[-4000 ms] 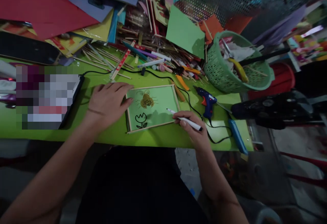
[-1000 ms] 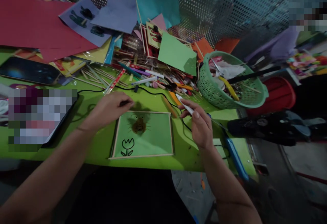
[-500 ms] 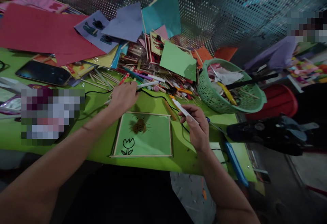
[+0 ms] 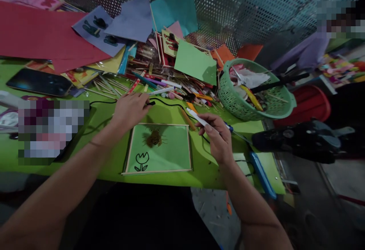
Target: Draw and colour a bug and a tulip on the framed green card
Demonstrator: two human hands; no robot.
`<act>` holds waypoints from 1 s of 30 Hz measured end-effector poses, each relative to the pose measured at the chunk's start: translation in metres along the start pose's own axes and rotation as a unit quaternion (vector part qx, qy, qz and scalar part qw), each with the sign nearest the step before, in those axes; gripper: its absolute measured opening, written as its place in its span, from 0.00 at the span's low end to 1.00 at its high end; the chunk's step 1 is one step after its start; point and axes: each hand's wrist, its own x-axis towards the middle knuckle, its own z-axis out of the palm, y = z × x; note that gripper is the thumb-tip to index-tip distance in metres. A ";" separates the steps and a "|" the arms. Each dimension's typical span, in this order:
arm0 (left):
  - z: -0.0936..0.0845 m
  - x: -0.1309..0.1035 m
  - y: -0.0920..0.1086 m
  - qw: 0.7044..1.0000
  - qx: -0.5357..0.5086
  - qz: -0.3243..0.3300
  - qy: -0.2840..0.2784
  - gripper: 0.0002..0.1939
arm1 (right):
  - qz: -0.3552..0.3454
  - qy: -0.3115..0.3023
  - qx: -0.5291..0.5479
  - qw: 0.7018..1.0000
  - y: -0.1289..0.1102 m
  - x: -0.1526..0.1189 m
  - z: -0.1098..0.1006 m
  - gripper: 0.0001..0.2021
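My right hand (image 4: 218,137) is closed around a white marker pen (image 4: 198,117), whose front end points up and left. Over the left side of the work area, my left hand (image 4: 129,107) has its fingers bent together, with a small black piece (image 4: 151,103) sticking out at the fingertips. Whether that piece is a marker cap is hard to see. Between and below my hands lies a green paper picture (image 4: 171,155) framed with thin wooden sticks. It bears a brown bug-like figure (image 4: 154,138) and a black-outlined tulip (image 4: 142,161).
Beyond my hands spreads a pile of markers and sticks (image 4: 159,84). A green basket (image 4: 228,90) full of odds and ends stands right of it. Coloured paper sheets (image 4: 42,33) lean at the back, a phone (image 4: 38,82) lies left, and a black cable (image 4: 168,104) crosses the table.
My left hand has drawn slightly left and down, and the small black piece now shows at its fingertips. My right hand still holds the marker in nearly the same place. The view has shifted slightly.
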 end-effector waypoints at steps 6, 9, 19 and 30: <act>-0.001 0.000 -0.005 0.999 -0.030 -0.027 0.009 0.08 | -0.003 -0.005 -0.001 1.000 -0.002 -0.002 0.000 0.13; -0.002 -0.001 -0.002 0.995 -0.097 -0.023 0.024 0.08 | -0.002 -0.010 0.007 1.000 -0.003 -0.002 0.001 0.13; 0.005 -0.009 0.021 0.974 -0.198 0.101 0.031 0.08 | 0.039 -0.052 0.074 0.995 0.000 0.001 0.002 0.11; 0.008 0.021 0.036 0.975 -0.061 0.212 -0.001 0.16 | 0.033 -0.014 0.100 0.994 0.002 0.006 -0.002 0.10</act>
